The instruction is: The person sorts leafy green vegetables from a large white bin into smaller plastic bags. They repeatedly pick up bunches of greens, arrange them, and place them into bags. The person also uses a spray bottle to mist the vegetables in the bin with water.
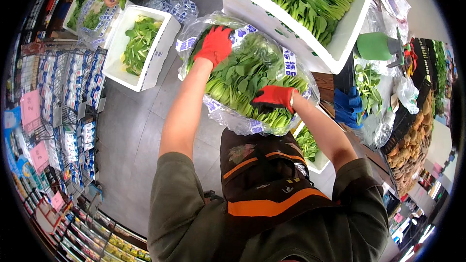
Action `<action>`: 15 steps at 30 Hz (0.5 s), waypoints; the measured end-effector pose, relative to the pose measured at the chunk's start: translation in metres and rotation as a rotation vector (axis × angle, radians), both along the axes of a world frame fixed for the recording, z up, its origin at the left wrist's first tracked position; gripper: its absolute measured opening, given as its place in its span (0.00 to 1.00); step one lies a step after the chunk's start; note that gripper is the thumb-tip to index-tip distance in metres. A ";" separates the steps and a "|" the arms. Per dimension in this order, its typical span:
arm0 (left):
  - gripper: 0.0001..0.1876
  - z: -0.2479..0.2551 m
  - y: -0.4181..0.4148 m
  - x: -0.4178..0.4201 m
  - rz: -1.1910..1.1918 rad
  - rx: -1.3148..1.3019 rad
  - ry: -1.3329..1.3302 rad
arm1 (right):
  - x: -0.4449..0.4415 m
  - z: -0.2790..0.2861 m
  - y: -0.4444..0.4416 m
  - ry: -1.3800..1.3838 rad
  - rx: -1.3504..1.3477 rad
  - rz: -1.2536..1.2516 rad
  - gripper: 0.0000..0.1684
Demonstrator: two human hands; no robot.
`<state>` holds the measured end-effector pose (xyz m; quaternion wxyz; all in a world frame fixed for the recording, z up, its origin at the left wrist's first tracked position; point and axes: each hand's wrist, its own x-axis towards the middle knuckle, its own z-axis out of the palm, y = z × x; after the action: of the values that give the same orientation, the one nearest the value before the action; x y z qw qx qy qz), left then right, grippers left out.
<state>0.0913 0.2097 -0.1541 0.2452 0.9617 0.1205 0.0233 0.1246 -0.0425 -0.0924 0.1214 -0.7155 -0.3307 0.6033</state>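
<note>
A box lined with clear printed plastic film stands in front of me, filled with leafy greens. My left hand, in a red glove, rests at the far left side of the greens, by the film; its fingertips are partly hidden. Over the near right part of the greens is my right hand, also red-gloved with dark fingertips, its fingers curled down on the stalks. Whether either hand grips anything cannot be told. Beyond them, a large white foam box holds more green bunches.
Left are a foam box of loose leaves and a co-worker's hands holding greens. A green spray bottle, blue gloves and plastic bags lie right. Another foam box sits near my right elbow. Wire shelves line the left.
</note>
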 end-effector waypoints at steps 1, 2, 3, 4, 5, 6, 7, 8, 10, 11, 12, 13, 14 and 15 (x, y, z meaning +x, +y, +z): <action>0.22 0.003 0.005 0.012 0.008 -0.085 -0.065 | -0.004 -0.015 -0.010 -0.134 0.002 0.058 0.33; 0.23 0.004 0.008 0.025 0.007 -0.173 -0.129 | 0.001 -0.039 -0.021 -0.172 0.002 -0.094 0.35; 0.23 0.004 0.013 0.032 0.016 -0.260 -0.185 | 0.013 -0.039 -0.019 -0.263 -0.066 -0.210 0.37; 0.24 0.011 0.017 0.038 0.012 -0.317 -0.260 | 0.021 -0.033 -0.020 -0.391 -0.058 -0.406 0.36; 0.25 0.019 0.023 0.043 0.012 -0.374 -0.335 | 0.028 -0.030 -0.021 -0.520 -0.051 -0.599 0.35; 0.25 0.026 0.024 0.048 0.001 -0.435 -0.412 | 0.037 -0.038 -0.028 -0.603 0.098 -0.687 0.34; 0.25 0.030 0.027 0.051 0.012 -0.434 -0.390 | 0.047 -0.042 -0.033 -0.689 0.253 -0.768 0.32; 0.25 0.033 0.030 0.051 0.025 -0.431 -0.368 | 0.056 -0.046 -0.038 -0.633 0.381 -0.798 0.31; 0.23 0.040 0.032 0.049 0.034 -0.369 -0.345 | 0.071 -0.048 -0.042 -0.517 0.640 -0.854 0.30; 0.22 0.042 0.027 0.045 0.055 -0.324 -0.373 | 0.080 -0.055 -0.043 -0.437 0.648 -0.882 0.28; 0.21 0.048 0.021 0.037 0.076 -0.278 -0.398 | 0.083 -0.054 -0.042 -0.394 0.651 -0.864 0.27; 0.21 0.056 0.014 0.029 0.095 -0.235 -0.423 | 0.086 -0.051 -0.041 -0.352 0.652 -0.847 0.26; 0.18 0.064 0.001 0.019 0.143 -0.253 -0.514 | 0.089 -0.050 -0.041 -0.220 0.685 -0.920 0.25; 0.18 0.069 -0.011 0.008 0.149 -0.263 -0.543 | 0.091 -0.050 -0.041 -0.081 0.720 -0.987 0.24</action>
<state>0.0988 0.1983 -0.0852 0.3884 0.8688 0.1228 0.2814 0.2153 -0.0834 -0.1426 0.6081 -0.7206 -0.1478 0.2985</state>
